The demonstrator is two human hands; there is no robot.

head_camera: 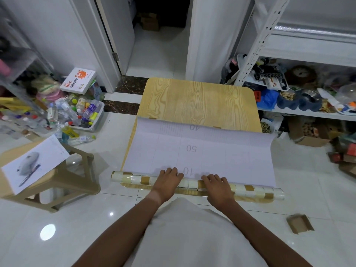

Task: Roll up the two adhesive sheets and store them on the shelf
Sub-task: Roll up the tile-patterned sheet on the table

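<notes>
Two adhesive sheets lie stacked on the white tiled floor. The upper one shows its pale lilac backing (202, 151) with printed numbers, and its near end is wound into a beige-and-gold checkered roll (134, 179). Beneath it a wood-grain sheet (198, 101) lies flat and reaches farther away. My left hand (169, 180) and my right hand (217, 186) press palm-down on the middle of the roll, fingers curled over its far side. A white metal shelf (308, 53) stands at the right.
A beige plastic stool (63, 182) with a printed paper on it stands at the left. Behind it sits a bin of bottles (84, 114). The shelf's lower tiers are full of clutter. Cardboard pieces (299, 223) lie at the right. A doorway (159, 45) opens ahead.
</notes>
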